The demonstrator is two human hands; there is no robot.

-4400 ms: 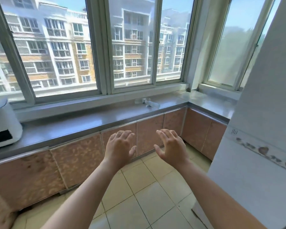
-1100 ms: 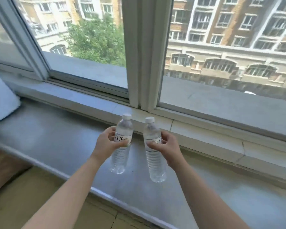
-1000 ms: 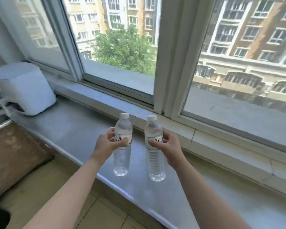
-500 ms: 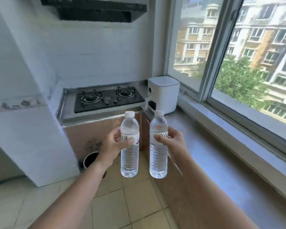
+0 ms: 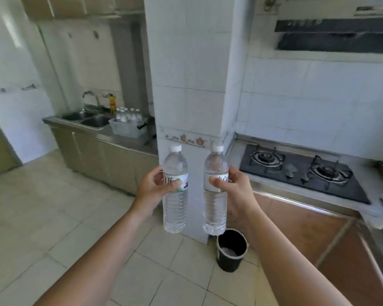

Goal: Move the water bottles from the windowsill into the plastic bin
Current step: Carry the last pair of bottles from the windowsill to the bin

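Observation:
I hold two clear water bottles upright at chest height, each with a white cap and a white label. My left hand point(image 5: 152, 187) grips the left bottle point(image 5: 174, 208) around its label. My right hand point(image 5: 232, 186) grips the right bottle point(image 5: 215, 208) the same way. Far off on the steel counter beside the sink stands a pale plastic bin point(image 5: 125, 128) with several water bottles point(image 5: 128, 114) standing in it. The windowsill is out of view.
A white tiled pillar point(image 5: 188, 85) rises straight ahead, behind the bottles. A black bucket point(image 5: 231, 249) sits on the floor at its foot. A gas hob point(image 5: 301, 171) lies on the counter to the right, a double sink point(image 5: 86, 119) to the far left. Tiled floor stretches left.
My view has swung left, away from the window and hob, towards the pillar and the sink counter. Both hands keep the bottles upright in the same grip.

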